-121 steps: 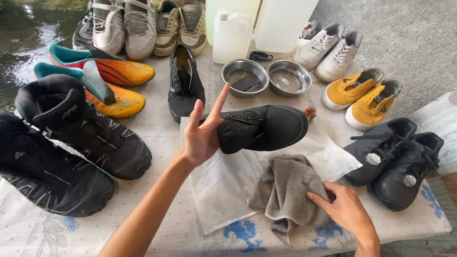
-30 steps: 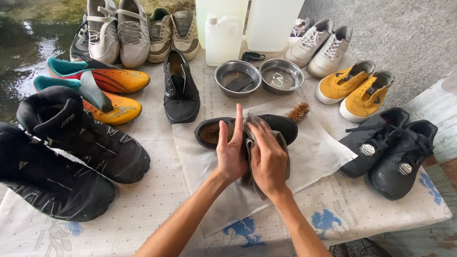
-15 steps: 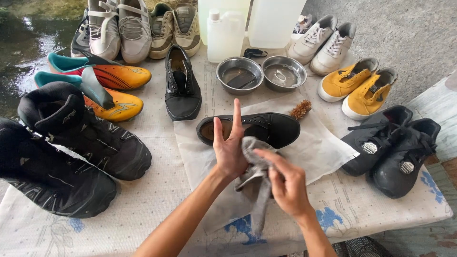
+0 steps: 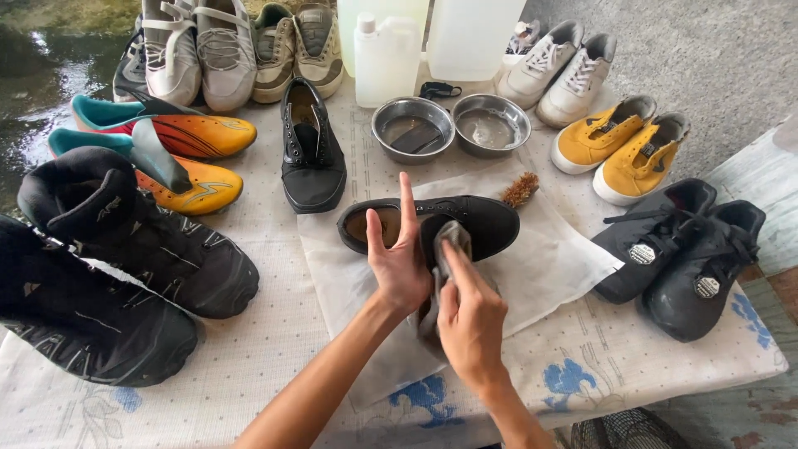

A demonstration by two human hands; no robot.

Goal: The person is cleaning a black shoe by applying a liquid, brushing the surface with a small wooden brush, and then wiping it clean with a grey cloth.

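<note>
Pressing the grey cloth [image 4: 440, 274] against the black shoe [image 4: 465, 223], my right hand [image 4: 470, 320] is pinching it; left hand [image 4: 399, 258] fingers spread, steadying beside the shoe.

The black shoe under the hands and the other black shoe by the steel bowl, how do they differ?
The black shoe being wiped lies crosswise on white paper, both hands and a grey cloth on it. The other black shoe points lengthwise, untouched, on the tablecloth. Both are black low-tops.

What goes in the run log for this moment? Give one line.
left hand: open, upright | right hand: pressing grey cloth against left palm | black shoe: on white sheet, behind hands
</note>
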